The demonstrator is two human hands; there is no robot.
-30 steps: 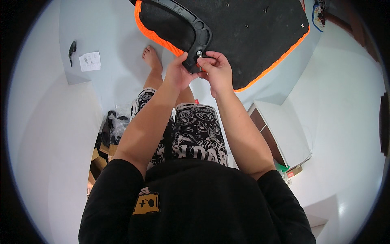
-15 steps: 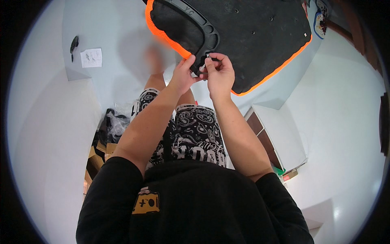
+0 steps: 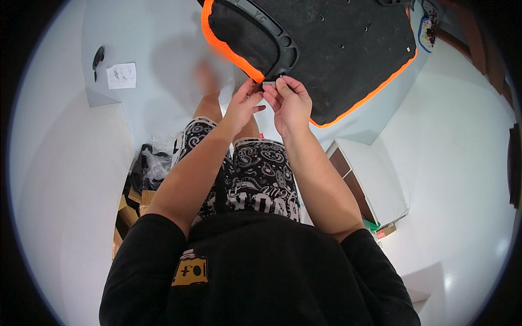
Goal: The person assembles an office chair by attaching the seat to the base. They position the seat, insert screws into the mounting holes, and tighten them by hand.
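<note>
1. While the right hand (image 3: 293, 104) pinches a slim metal pin (image 3: 269, 82) at its fingertips, the pin's long axis runs roughly left to right, towards the left hand (image 3: 241, 111).
2. Just beyond the pin sits the near end of the curved black arm piece (image 3: 284, 42), against the orange-edged black panel (image 3: 342, 70); the right hand is nearer.
3. Left fingers bend loosely near the orange edge; whether they grip anything, I cannot tell.
</note>
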